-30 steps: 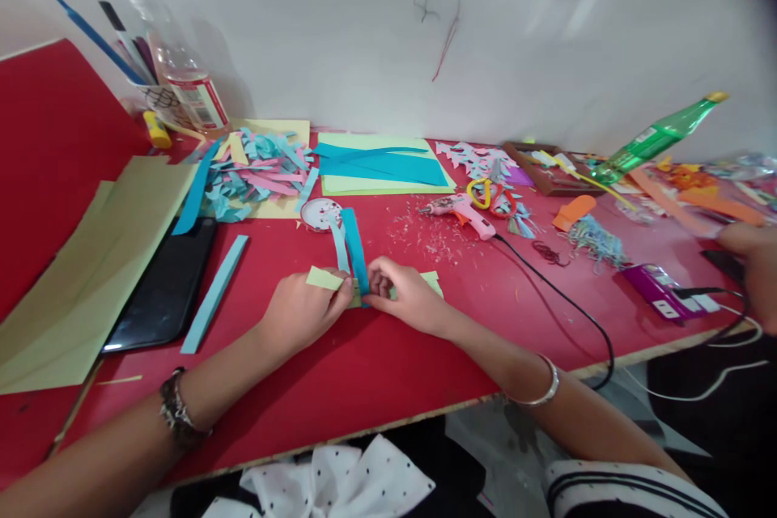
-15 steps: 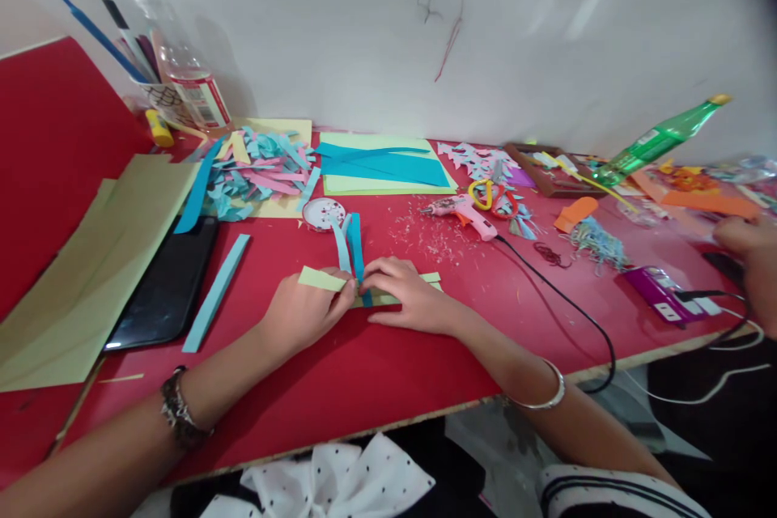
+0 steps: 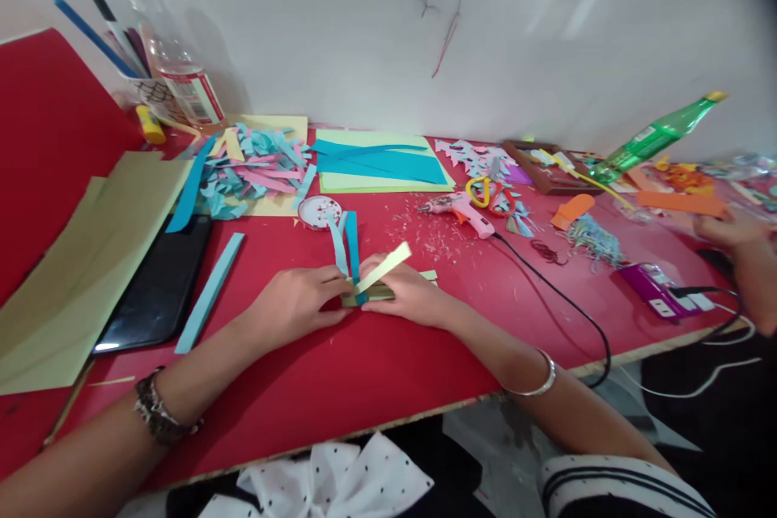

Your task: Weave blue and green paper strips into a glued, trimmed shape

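Note:
Both hands meet at a small bundle of crossed paper strips low over the red table. My left hand (image 3: 305, 298) pinches its left end, thumb and fingertips close together. From the other side my right hand (image 3: 413, 296) grips it, fingers behind and thumb in front. A pale yellow strip (image 3: 384, 267) slants up to the right across my right fingers. A dark blue strip (image 3: 353, 243) and a light blue strip (image 3: 337, 246) stand upward from the crossing. Pale green strip ends (image 3: 430, 276) stick out past my right hand. My fingers partly hide the crossing.
A pink glue gun (image 3: 461, 212), scissors (image 3: 479, 193) and a round lid (image 3: 320, 212) lie beyond my hands. At left are a black phone (image 3: 151, 291) and a light blue strip (image 3: 210, 293). Another person's hand (image 3: 737, 239) holds an orange strip (image 3: 683, 203) at right.
The pale yellow strip has swung from pointing left over my left hand to slanting right over my right hand. At right, the other person's hand has moved left and holds the orange strip.

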The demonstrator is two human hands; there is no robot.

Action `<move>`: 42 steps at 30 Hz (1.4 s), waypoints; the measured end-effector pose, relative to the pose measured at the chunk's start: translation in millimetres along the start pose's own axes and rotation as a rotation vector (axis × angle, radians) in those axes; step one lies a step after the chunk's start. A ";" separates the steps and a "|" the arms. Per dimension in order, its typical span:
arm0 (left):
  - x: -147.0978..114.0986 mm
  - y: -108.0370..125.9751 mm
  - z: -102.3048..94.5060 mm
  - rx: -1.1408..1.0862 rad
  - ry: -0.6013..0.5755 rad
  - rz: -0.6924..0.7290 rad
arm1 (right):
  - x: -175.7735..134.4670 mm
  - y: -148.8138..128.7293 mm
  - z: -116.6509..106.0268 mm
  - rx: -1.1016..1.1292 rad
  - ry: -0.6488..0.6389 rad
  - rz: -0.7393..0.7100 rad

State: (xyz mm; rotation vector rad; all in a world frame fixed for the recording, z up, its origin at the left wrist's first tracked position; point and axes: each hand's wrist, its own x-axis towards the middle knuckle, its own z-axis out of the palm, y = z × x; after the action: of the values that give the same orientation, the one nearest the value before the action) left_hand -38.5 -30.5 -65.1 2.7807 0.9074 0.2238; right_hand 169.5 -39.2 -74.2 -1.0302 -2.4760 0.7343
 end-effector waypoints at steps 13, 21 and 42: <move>-1.3 -0.9 0.7 -0.002 -0.029 -0.004 | -1.1 -2.3 1.2 0.004 0.031 0.001; -1.7 -0.6 0.9 0.025 -0.018 0.015 | -2.0 -3.1 1.1 -0.055 0.030 -0.027; -3.7 -4.7 5.2 0.011 0.044 0.019 | -3.5 -5.3 2.6 0.049 0.043 -0.021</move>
State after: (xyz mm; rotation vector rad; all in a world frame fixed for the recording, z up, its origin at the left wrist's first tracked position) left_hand -43.0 -29.7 -71.6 2.8056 0.8958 0.2856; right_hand 167.6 -45.8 -73.6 -0.9905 -2.4168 0.7546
